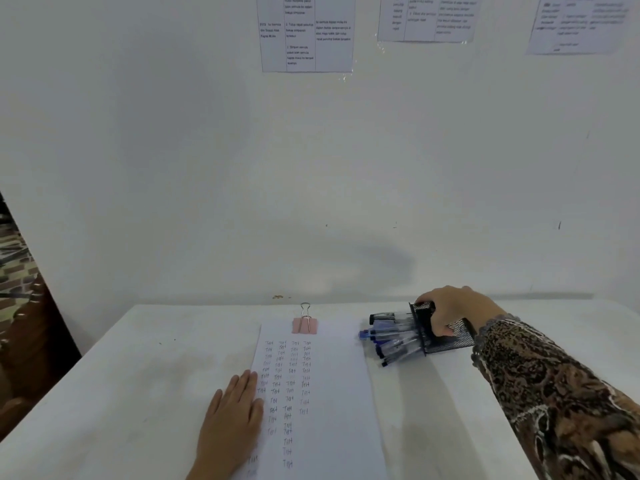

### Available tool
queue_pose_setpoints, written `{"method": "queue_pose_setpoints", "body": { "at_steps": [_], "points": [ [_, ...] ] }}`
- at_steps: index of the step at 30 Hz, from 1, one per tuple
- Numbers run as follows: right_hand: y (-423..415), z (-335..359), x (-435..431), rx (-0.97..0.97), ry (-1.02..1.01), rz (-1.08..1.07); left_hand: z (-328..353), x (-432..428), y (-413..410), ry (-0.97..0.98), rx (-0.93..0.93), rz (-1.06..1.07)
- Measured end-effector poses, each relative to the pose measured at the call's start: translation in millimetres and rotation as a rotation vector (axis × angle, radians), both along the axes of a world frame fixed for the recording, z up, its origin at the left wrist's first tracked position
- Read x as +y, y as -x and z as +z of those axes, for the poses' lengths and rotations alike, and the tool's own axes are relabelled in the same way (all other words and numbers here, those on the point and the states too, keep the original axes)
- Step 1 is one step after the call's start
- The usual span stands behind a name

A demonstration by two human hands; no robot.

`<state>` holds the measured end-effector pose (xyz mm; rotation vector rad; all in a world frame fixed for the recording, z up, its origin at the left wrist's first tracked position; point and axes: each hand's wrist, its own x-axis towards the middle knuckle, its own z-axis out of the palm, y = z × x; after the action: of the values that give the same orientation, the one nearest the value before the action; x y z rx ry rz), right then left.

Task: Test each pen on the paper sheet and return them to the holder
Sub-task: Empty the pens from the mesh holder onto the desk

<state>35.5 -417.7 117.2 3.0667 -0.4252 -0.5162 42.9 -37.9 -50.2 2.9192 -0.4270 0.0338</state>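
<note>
The paper sheet point(332, 393) lies lengthwise on the white table point(138, 375), its left half filled with columns of small handwritten test marks, and a pink binder clip point(304, 324) is clamped on its far edge. The left hand point(235, 414) rests palm down on the sheet's left edge, its fingers point(247, 382) straight and pressed together, their tips lying on the paper. Just right of the sheet's far right corner, the black mesh holder point(453, 337) is tipped onto its side with its mouth facing the sheet. The right hand point(453, 310) grips it from above, fingers curled over the rim and the thumb against the mesh wall. The pens point(391, 336), clear-barrelled with blue and dark caps, stick out of the holder's mouth in a fan toward the sheet, their ends near its right edge. A patterned sleeve point(554, 393) covers the right arm, well right of the sheet. Printed pages point(306, 32) are taped on the wall beyond the sheet.
</note>
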Motion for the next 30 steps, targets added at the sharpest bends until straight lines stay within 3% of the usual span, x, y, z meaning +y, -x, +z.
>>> {"method": "queue_pose_setpoints", "body": {
  "at_steps": [9,16,22,26,28,30],
  "points": [
    [16.4,-8.6,-25.1,0.128,0.240,-0.068,3.0,-1.8,0.8,0.084,0.023,0.054],
    [32.1,-4.3,-37.7,-0.039,0.340,-0.219,4.9,-1.9,1.3,0.046,0.038,0.034],
    [44.2,-29.9,-38.3,-0.534,0.028,-0.529,-0.3,-0.2,-1.3,0.000,0.004,0.014],
    [46.2,-67.1,-33.3,-1.009,-0.469,-0.624,3.1,-2.0,0.4,0.013,-0.009,0.040],
    [47.4,-82.9,-29.1,-1.152,-0.694,-0.680,2.7,-2.7,1.1,0.033,-0.017,0.044],
    [47.4,-98.5,-26.1,-1.223,-0.779,-0.739,3.4,-3.4,2.6,0.064,-0.007,0.056]
  ]
}}
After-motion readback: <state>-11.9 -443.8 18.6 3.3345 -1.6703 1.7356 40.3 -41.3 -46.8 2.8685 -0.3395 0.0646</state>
